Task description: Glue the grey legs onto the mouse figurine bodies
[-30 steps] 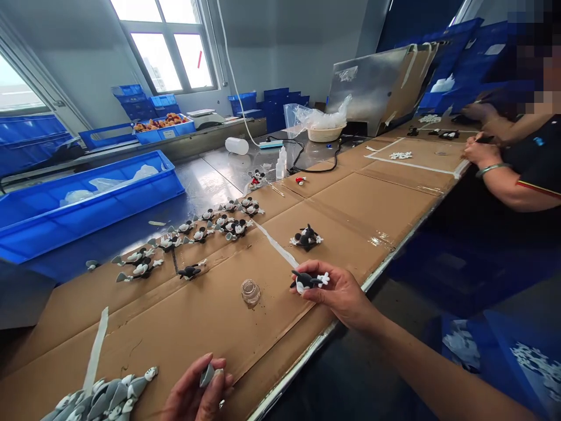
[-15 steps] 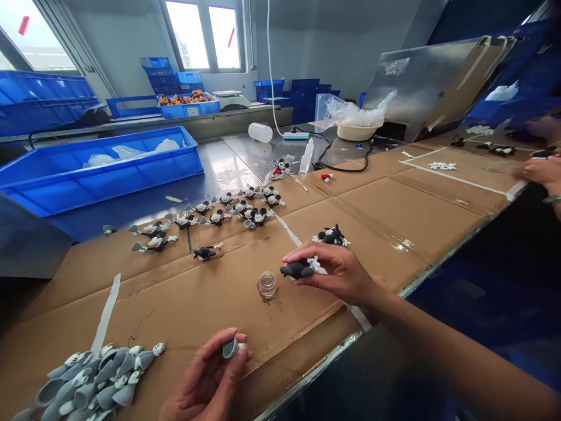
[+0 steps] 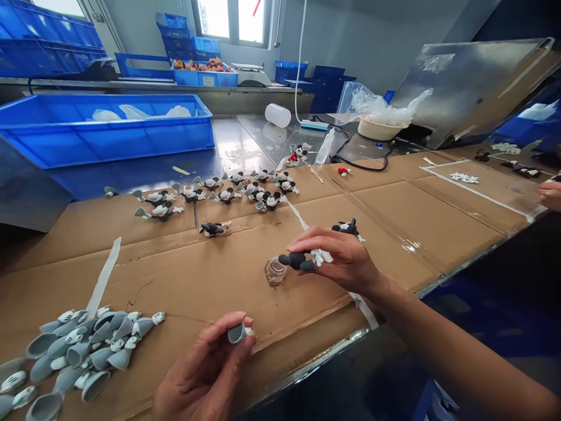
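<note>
The right hand (image 3: 346,257) grips a black mouse figurine (image 3: 297,261) by its body, just above a small glass jar (image 3: 276,271). The left hand (image 3: 204,368) clasps a grey cone piece (image 3: 236,333) near the front edge of the cardboard-covered worktop (image 3: 421,234). A heap of grey cones (image 3: 79,356) lies at the front left corner, with rows of figurines (image 3: 223,196) farther back.

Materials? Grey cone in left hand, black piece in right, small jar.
Grey cone in left hand: matte moulded plastic or clay, dull surface, can't tell which. Black piece in right hand: same matte look. Jar: clear glass or plastic, see-through, glossy.
</note>
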Available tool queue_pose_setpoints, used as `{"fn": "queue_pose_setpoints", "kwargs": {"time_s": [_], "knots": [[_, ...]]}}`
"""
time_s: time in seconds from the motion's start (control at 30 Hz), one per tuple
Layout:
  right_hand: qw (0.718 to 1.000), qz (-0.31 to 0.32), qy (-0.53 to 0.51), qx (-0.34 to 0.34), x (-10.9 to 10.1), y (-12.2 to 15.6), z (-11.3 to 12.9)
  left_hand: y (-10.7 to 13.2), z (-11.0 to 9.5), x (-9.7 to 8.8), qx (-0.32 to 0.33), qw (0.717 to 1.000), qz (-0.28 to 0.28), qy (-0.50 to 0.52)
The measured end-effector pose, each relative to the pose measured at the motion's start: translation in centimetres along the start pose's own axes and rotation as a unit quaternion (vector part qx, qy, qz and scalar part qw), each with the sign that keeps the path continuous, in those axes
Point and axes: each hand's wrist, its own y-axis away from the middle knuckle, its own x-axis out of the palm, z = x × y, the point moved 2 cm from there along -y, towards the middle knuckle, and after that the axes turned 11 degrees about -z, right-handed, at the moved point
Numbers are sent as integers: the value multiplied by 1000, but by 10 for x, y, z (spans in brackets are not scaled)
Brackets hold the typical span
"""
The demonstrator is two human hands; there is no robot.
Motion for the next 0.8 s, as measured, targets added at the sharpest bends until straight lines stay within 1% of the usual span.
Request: {"fn": "queue_pose_setpoints", "kwargs": {"time_s": [0.13,0.27,0.33,0.43,0.63,0.7,0.8], "knots": [[1000,5,15,-2,1,3,-1,-4,2,-5,27,1000,10,-10],[1000,4,10,10,1,1,0,-10,5,-12,76,993,65,-55],[1000,5,6,7,1,0,1,-11,4,-13,99,990,77,-61],[1000,11,7,-1,2,-1,2,-10,3,-11,112,989,78,-62],[1000,20,18,-17,3,-3,3,-8,1,-10,105,991,60,-58],[999,22,22,-22,3,-4,4,-8,1,-10,105,991,63,-58],[999,25,29,-18,3,-5,5,-7,0,-10,98,992,52,-57]]}}
